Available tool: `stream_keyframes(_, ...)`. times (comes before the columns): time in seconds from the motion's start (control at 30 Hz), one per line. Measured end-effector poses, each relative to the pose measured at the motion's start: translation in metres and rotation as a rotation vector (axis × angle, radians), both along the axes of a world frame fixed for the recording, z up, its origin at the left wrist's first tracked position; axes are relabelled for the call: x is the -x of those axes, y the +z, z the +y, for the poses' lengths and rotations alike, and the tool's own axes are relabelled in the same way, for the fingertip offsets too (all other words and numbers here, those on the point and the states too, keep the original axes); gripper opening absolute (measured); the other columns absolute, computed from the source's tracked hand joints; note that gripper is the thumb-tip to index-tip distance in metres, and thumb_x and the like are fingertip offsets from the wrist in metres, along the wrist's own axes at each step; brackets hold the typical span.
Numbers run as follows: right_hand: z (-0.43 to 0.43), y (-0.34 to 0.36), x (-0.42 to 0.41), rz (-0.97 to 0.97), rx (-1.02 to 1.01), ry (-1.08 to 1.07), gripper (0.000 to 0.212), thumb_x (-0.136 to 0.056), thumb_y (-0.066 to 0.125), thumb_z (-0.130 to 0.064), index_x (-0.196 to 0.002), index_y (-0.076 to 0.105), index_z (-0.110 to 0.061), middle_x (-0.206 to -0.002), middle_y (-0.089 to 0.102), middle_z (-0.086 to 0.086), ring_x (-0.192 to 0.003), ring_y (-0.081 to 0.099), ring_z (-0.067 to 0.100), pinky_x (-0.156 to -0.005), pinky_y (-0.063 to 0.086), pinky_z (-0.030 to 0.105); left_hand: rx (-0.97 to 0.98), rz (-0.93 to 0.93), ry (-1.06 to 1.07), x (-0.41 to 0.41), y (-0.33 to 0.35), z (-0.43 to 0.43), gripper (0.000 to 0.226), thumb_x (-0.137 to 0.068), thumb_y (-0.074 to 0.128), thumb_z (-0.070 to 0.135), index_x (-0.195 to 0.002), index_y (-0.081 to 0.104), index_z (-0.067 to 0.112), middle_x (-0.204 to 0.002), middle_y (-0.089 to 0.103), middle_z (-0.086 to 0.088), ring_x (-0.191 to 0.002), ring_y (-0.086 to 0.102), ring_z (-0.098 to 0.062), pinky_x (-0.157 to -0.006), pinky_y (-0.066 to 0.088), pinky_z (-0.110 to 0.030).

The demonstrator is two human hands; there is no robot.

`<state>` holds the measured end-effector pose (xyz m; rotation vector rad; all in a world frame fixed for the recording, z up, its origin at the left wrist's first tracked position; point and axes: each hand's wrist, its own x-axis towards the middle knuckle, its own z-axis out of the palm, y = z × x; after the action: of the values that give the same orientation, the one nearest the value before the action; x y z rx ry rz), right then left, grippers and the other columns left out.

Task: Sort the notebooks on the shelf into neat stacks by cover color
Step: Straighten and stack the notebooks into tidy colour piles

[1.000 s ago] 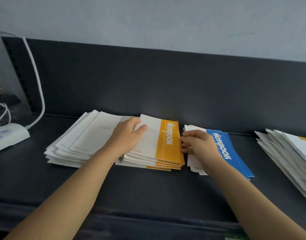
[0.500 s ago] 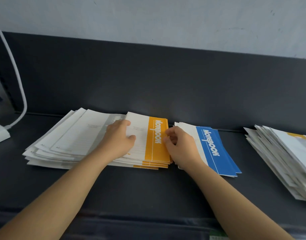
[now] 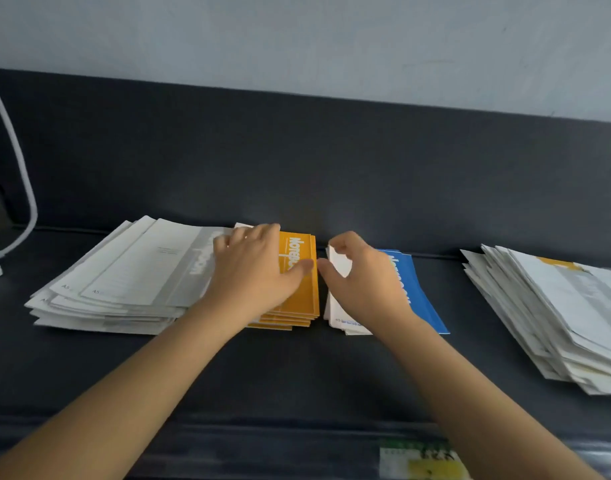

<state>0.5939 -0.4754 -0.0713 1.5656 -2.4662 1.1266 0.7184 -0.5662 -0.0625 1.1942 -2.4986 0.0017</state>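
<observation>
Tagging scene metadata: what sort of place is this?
Likely a shop or stockroom: dark grey shelf with back panel, orange-banded paper notebook stack, blue-banded paper notebook stack, green-yellow label on the front rail.

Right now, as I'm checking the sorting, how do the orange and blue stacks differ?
The orange stack is thicker than the blue stack. The left hand lies flat on the orange stack; the right hand curls its fingers around the blue stack's edge. Both covers carry white lettering.

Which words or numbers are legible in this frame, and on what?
"Noteb", cut off by the left hand: orange notebook.
"No", rest behind the right hand: blue notebook.
"A5": corner of the grey notebooks.
Grey cover title, its small print, shelf-edge label: too blurred to read.
</observation>
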Motion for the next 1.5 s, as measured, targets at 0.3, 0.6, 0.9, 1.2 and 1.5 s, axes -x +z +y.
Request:
stream_keyframes(0.3,0.141,0.036,0.115,0.360,-0.212,-0.389,0.041,-0.089,0.053,-0.046,-0.115,0.054,-0.014,-0.111,0.062,0.004,-0.107,0.053,0.027,-0.077,0.039,0.033,0.031,-0.056,-0.289,0.127,0.022,0.122,0.095,-0.077,0.011,0.085,-0.130,0.049,0.015,-0.129,0.060,-0.001,-0.120,0.052,-0.024,-0.097,0.038,-0.037)
stream_keyframes(0.6,0.249,0.019,0.234,0.230,-0.674,-0.459,0.050,-0.092,0.039,-0.059,-0.063,0.036,-0.017,-0.091,0.059,0.004,-0.108,0.048,0.029,-0.080,0.039,0.034,-0.324,0.001,-0.314,0.242,0.009,0.204,0.056,-0.088,0.049,0.065,-0.116,0.054,0.017,-0.106,0.063,0.001,-0.098,0.060,-0.020,-0.075,0.047,-0.034)
stream_keyframes(0.9,0.237,0.010,0.226,0.153,-0.542,-0.260,0.057,-0.092,0.031,-0.066,-0.061,0.033,-0.017,-0.078,0.040,-0.001,-0.105,0.046,0.023,-0.083,0.038,0.033,-0.747,0.293,-0.210,0.253,0.002,0.195,0.026,-0.082,0.072,0.034,-0.094,0.069,0.011,-0.088,0.072,0.000,-0.082,0.067,-0.017,-0.067,0.049,-0.033)
stream_keyframes(1.2,0.232,-0.003,0.231,0.259,-0.349,-0.416,0.063,-0.092,0.028,-0.063,-0.120,0.054,-0.013,-0.120,0.055,0.007,-0.110,0.045,0.027,-0.090,0.036,0.036,-1.232,0.776,-0.156,0.217,0.002,0.170,0.016,-0.094,0.060,0.010,-0.107,0.066,0.002,-0.105,0.072,-0.009,-0.095,0.068,-0.022,-0.072,0.055,-0.031)
stream_keyframes(1.5,0.201,0.025,0.204,-0.977,0.198,0.023,0.023,-0.098,0.051,-0.029,-0.105,0.064,-0.011,-0.099,0.069,0.007,-0.085,0.066,0.018,-0.071,0.058,0.033,-1.409,0.957,-0.232,0.173,0.010,0.139,0.024,-0.095,0.058,0.016,-0.115,0.067,0.006,-0.103,0.074,-0.008,-0.084,0.072,-0.018,-0.060,0.057,-0.027)
